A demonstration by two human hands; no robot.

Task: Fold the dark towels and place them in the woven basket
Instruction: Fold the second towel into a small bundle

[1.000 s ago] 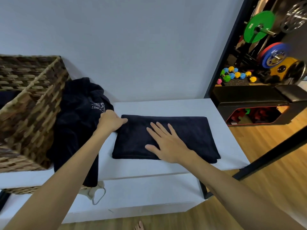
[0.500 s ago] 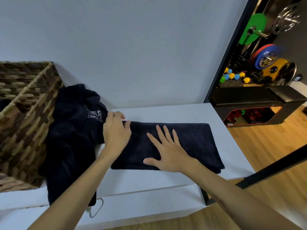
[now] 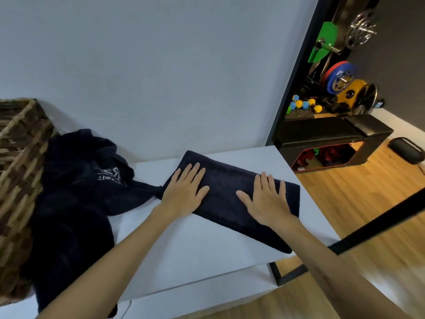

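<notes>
Dark folded towel (image 3: 230,201) lies flat on the white table (image 3: 207,249), set at an angle, its right end near the table edge. Left hand (image 3: 184,192) rests flat on its left end, fingers straight, holding nothing. Right hand (image 3: 264,201) presses flat on its right half, fingers spread. Unfolded dark pile (image 3: 76,192) sits just left, against the woven basket (image 3: 20,162) at the table's left.

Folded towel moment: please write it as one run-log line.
stage: pressing | left hand: flat on folded towel | right hand: flat on it | unfolded towel: beside woven basket | basket placement: pending
</notes>
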